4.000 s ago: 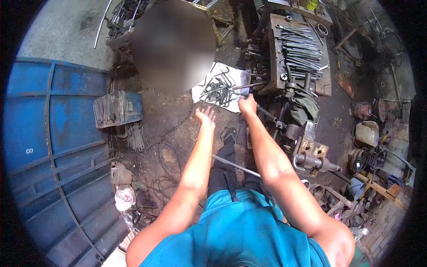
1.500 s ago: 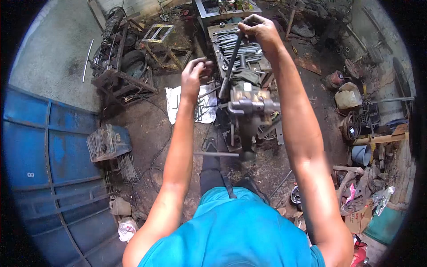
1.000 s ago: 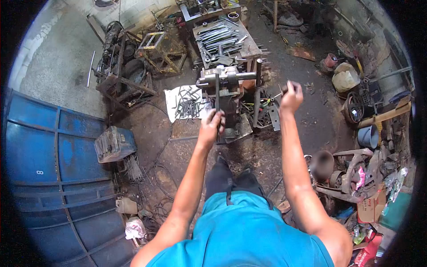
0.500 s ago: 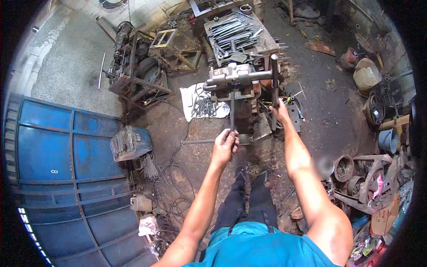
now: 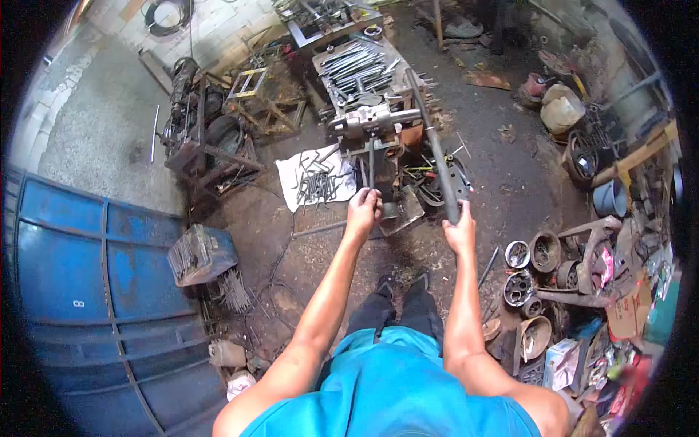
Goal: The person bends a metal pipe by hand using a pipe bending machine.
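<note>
My left hand (image 5: 363,213) is closed around the near end of a thin metal rod (image 5: 371,166). The rod runs away from me to a heavy steel bending fixture (image 5: 362,121) mounted at the front of the workbench. On the other side, my right hand (image 5: 460,231) grips the lower end of a long dark pipe lever (image 5: 440,162), which slants up and left past the fixture's horizontal bar (image 5: 405,116). Left of the fixture, a white cloth (image 5: 290,177) on the floor carries a pile of short bent rods (image 5: 320,186).
Many straight metal rods (image 5: 355,67) lie on the workbench behind the fixture. A rusty frame (image 5: 218,167) with machinery stands at left. Nearer, a cut-open plastic container (image 5: 207,251) holds more rods. Buckets of parts (image 5: 545,251) and a blue bucket (image 5: 610,197) sit at right.
The pipe lever has swung from nearly upright in view to a slant, its lower end nearer me. My right hand has come toward my body with it. My left hand keeps its rod.
</note>
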### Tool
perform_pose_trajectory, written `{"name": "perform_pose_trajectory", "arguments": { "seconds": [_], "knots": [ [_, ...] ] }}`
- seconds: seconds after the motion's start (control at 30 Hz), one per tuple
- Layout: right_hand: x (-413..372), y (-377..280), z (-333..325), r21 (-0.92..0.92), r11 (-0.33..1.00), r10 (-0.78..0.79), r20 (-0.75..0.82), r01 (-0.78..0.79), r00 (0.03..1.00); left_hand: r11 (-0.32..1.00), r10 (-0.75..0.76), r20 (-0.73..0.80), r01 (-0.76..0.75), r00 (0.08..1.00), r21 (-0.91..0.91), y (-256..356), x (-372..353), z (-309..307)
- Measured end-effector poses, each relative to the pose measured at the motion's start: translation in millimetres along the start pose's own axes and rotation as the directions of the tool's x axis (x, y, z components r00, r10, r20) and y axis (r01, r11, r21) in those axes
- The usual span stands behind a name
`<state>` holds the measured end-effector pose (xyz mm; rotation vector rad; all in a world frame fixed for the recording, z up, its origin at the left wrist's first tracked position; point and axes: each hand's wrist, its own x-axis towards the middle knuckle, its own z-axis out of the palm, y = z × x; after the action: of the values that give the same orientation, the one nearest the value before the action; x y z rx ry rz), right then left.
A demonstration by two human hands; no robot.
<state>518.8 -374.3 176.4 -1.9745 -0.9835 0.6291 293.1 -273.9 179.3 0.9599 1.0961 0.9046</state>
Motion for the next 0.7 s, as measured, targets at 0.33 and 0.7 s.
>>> {"name": "perform_pose_trajectory", "arguments": {
  "seconds": [0.33, 0.7],
  "knots": [
    [-3.3, -197.0, -100.8, -0.712, 0.679, -0.104, 0.147, 0.178, 0.984, 0.985, -0.083, 0.066, 0.092, 0.994, -0.147, 20.1, 37.8, -0.6],
    [63.8, -334.3, -94.5, -0.938, -0.051, -0.171, 0.345, 0.342, 0.923, 0.961, -0.121, 0.066, 0.133, 0.990, -0.241, 25.7, 43.7, 5.9]
  ]
}}
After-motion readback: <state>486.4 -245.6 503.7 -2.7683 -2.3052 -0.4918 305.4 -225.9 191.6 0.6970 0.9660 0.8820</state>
